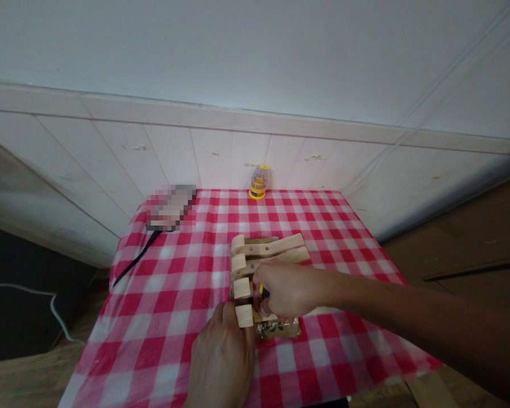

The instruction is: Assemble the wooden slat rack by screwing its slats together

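A wooden hook rack point(268, 248) lies on the table; its several pale wooden arms have block-like ends at the left, and screw heads show on the two far arms. My right hand point(287, 288) is closed over the middle of the rack around a small yellow-and-black screwdriver point(263, 290), of which only part of the handle shows. Its tip is hidden below my fingers. At the near left corner, my left hand point(221, 354) grips the rack beside the nearest block, its fingertips partly out of sight.
A clear jar with a yellow base and lid point(259, 182) stands at the back by the white panelled wall point(212, 153). At the back left lies a blurred-out flat object with a black strap point(138, 258). A red-and-white checked cloth point(187, 294) covers the table.
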`<state>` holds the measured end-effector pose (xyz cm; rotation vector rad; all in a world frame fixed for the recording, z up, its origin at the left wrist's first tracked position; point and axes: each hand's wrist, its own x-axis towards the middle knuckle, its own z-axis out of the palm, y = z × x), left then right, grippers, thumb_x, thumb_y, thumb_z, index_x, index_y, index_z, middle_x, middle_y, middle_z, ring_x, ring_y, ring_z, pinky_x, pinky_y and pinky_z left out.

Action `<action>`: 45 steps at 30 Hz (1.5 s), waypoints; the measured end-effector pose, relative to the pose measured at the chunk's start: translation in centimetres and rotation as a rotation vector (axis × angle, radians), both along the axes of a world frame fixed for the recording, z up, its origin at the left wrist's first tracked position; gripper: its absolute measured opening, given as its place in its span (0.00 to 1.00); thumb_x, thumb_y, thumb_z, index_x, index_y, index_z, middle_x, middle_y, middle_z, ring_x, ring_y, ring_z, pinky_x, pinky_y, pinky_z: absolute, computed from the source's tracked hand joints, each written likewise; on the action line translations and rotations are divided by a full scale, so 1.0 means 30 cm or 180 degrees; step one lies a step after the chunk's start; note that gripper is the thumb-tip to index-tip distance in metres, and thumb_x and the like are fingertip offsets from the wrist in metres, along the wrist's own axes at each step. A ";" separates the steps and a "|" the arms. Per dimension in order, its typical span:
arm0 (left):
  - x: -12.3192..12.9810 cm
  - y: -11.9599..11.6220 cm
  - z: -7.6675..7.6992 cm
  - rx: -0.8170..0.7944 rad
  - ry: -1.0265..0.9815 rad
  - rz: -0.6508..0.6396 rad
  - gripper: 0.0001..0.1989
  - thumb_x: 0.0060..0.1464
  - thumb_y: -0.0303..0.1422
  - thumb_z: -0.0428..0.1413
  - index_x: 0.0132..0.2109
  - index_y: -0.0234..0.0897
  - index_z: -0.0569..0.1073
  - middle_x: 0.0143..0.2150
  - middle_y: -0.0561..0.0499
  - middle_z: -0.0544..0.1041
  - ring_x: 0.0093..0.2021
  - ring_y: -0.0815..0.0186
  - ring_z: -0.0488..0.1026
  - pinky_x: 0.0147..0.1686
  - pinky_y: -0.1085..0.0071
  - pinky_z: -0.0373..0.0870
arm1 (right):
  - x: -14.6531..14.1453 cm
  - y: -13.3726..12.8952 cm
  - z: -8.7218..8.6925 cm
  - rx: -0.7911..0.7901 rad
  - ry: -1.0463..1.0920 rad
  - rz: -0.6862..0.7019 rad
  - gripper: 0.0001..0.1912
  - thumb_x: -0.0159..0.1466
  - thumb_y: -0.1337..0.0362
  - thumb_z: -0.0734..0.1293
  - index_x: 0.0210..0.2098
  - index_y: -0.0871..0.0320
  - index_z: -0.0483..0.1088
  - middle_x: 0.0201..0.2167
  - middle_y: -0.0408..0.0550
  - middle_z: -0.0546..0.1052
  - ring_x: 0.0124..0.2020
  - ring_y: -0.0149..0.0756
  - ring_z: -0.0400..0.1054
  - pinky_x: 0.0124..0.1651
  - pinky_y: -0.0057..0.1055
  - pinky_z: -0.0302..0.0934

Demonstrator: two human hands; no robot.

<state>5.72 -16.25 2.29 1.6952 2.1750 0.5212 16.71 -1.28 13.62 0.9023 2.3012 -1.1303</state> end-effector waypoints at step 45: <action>-0.007 0.027 0.103 -0.0437 -0.0184 0.0039 0.14 0.71 0.31 0.46 0.50 0.32 0.76 0.45 0.40 0.83 0.42 0.56 0.83 0.37 0.67 0.73 | 0.127 -0.201 -0.027 0.1200 0.3146 -0.1365 0.08 0.72 0.67 0.66 0.50 0.53 0.73 0.47 0.51 0.83 0.50 0.41 0.81 0.51 0.38 0.76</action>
